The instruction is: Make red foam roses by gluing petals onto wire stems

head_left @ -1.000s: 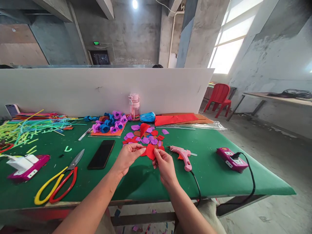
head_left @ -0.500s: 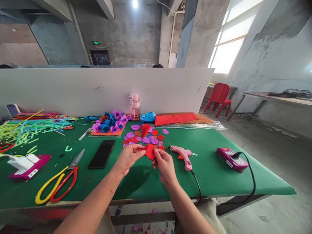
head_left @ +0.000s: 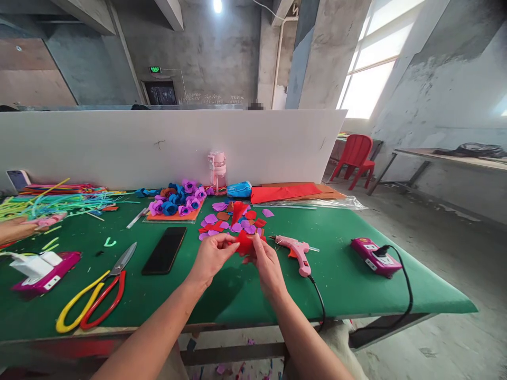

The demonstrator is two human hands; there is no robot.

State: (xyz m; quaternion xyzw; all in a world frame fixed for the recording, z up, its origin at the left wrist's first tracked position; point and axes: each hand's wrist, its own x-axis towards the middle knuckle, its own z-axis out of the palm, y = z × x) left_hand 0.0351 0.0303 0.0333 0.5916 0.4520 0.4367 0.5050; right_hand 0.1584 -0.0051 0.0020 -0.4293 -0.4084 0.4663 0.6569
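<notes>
Between my hands, above the green table [head_left: 237, 295], is a red paper petal [head_left: 244, 244]. My left hand [head_left: 212, 258] pinches its left side between thumb and fingers. On its right side, the thumb and fingertips of my right hand [head_left: 266, 263] are closed on it. Just beyond lie loose purple petals [head_left: 236, 227], with red, brown and blue ones among them. A rolled red piece [head_left: 238, 211] stands out on the pile. To the right of my right hand lies a pink hot glue gun [head_left: 297, 250], its nozzle pointing left.
Red-and-yellow-handled scissors [head_left: 103, 295] and a black phone [head_left: 165, 250] lie on the left. Finished paper flowers [head_left: 174, 199] sit behind. Purple power strips [head_left: 374, 257] stand at both sides. A co-worker's hand [head_left: 24, 228] reaches in at far left. A white partition [head_left: 166, 140] borders the back.
The red petal has tilted and looks flatter between my fingers; my right fingertips have moved up slightly. Another person's hand has come in at the far left.
</notes>
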